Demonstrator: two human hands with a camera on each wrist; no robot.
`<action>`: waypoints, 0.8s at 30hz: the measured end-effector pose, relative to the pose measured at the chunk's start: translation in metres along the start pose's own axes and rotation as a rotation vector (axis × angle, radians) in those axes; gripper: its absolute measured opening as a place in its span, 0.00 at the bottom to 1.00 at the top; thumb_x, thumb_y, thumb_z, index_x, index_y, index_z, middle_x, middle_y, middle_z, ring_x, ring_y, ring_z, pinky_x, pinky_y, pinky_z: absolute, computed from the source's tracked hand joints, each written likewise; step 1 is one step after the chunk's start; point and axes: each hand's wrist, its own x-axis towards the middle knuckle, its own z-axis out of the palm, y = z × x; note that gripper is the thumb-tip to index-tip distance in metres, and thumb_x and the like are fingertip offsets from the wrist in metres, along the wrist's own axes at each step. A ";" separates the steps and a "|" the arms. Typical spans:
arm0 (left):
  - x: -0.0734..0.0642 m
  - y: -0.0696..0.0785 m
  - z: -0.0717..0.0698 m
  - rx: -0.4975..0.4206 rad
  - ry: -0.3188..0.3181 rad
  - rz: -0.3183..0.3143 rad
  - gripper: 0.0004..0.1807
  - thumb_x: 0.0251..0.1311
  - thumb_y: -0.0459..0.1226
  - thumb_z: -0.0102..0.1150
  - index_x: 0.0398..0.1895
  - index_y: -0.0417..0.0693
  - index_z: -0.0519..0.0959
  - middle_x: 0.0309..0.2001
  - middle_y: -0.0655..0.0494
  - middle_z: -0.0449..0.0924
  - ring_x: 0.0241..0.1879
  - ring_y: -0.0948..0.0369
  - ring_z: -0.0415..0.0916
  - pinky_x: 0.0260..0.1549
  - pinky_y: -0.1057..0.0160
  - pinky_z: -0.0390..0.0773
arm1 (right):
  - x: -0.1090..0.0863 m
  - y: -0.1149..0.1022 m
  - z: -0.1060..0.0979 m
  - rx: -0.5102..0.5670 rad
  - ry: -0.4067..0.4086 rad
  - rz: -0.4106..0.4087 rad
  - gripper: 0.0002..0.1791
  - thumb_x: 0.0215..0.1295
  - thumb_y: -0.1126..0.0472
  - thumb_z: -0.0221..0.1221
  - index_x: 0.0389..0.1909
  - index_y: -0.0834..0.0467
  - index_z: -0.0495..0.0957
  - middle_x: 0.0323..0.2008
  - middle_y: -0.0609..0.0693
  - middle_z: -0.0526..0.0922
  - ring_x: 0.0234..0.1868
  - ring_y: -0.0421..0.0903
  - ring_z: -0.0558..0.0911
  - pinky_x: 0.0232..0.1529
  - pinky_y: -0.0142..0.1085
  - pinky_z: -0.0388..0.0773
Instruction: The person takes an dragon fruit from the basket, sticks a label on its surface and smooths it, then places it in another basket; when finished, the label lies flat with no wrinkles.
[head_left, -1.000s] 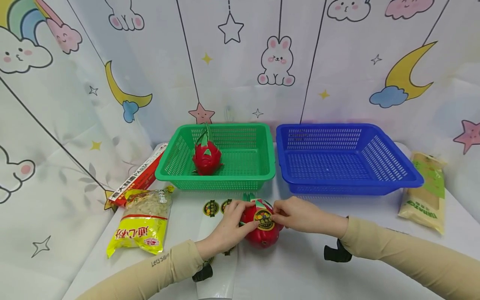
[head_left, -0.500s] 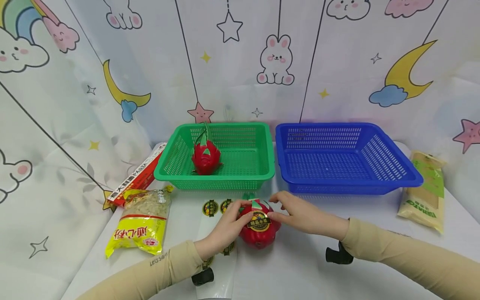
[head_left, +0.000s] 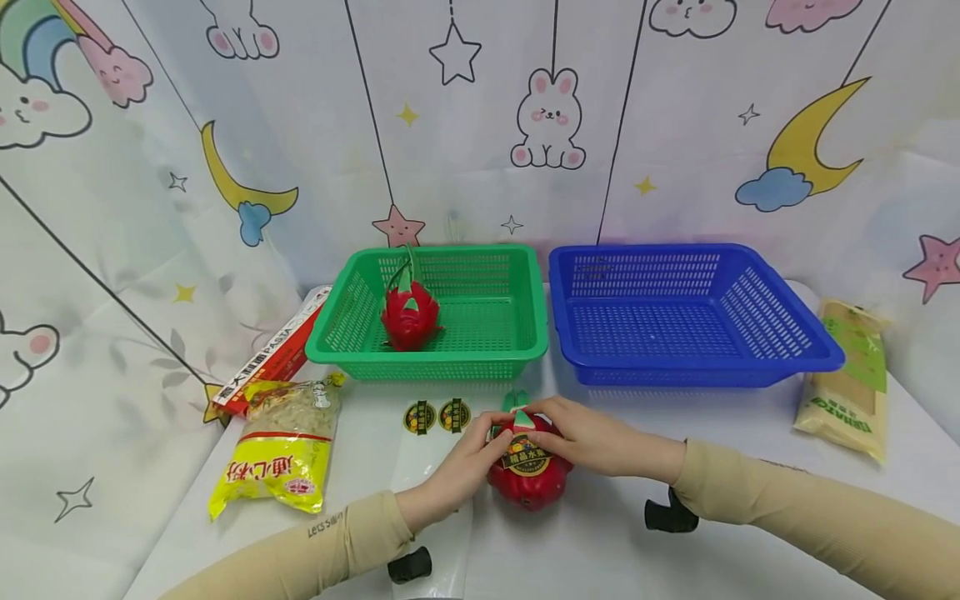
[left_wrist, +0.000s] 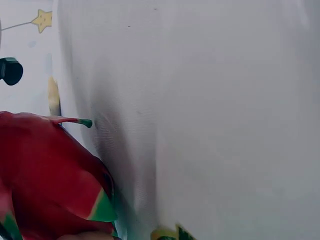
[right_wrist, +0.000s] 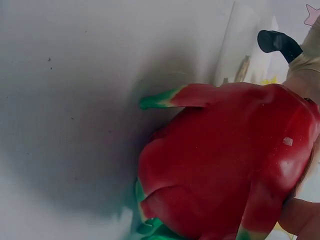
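Note:
A red dragon fruit [head_left: 531, 490] with green-tipped scales lies on the table, in the middle front of the head view. A round black-and-gold sticker [head_left: 527, 457] is on its upper face. My left hand [head_left: 467, 457] holds the fruit from the left, thumb beside the sticker's upper edge. From the right, my right hand [head_left: 596, 439] grips it, with bent fingers over the top and the thumb near the sticker. The left wrist view shows the fruit's side [left_wrist: 50, 165] and a bit of fingertip; the right wrist view shows its red underside [right_wrist: 215, 160].
A white sticker sheet [head_left: 429, 467] lies left of the fruit, partly under my left arm. Behind stand a green basket [head_left: 435, 367] holding another dragon fruit [head_left: 410, 318], and a blue basket [head_left: 697, 375]. Pasta packages [head_left: 281, 450] lie at left, a beige-green package [head_left: 843, 383] at right.
My right fingers have gone from pinching at the sticker's right edge, through a brief lift off, to gripping the fruit's top and side. The fruit has turned slightly; the sticker lies flatter on it.

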 end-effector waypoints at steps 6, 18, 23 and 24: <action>0.000 0.001 0.000 -0.039 0.015 -0.025 0.20 0.69 0.43 0.43 0.58 0.43 0.65 0.60 0.45 0.64 0.62 0.49 0.59 0.59 0.47 0.64 | 0.003 0.001 -0.001 -0.015 -0.013 -0.050 0.24 0.69 0.49 0.48 0.55 0.63 0.71 0.48 0.56 0.78 0.51 0.51 0.76 0.48 0.47 0.76; 0.000 -0.006 -0.009 -0.100 -0.120 -0.047 0.29 0.63 0.46 0.53 0.64 0.49 0.60 0.65 0.47 0.58 0.56 0.48 0.70 0.50 0.55 0.75 | 0.000 0.006 -0.010 0.026 -0.137 -0.032 0.33 0.64 0.44 0.52 0.63 0.63 0.65 0.57 0.56 0.73 0.59 0.53 0.71 0.55 0.49 0.72; -0.001 -0.008 -0.011 -0.100 -0.136 -0.041 0.30 0.61 0.45 0.55 0.65 0.49 0.59 0.64 0.47 0.58 0.55 0.48 0.71 0.48 0.57 0.76 | 0.000 0.008 -0.009 0.029 -0.138 -0.033 0.34 0.63 0.44 0.53 0.62 0.63 0.65 0.56 0.55 0.73 0.58 0.53 0.72 0.54 0.48 0.73; -0.001 -0.008 -0.011 -0.108 -0.142 -0.045 0.30 0.61 0.45 0.56 0.65 0.50 0.59 0.64 0.48 0.58 0.56 0.49 0.70 0.48 0.57 0.76 | 0.000 0.008 -0.009 0.027 -0.139 -0.034 0.34 0.63 0.44 0.53 0.62 0.63 0.65 0.56 0.55 0.74 0.57 0.52 0.72 0.54 0.48 0.73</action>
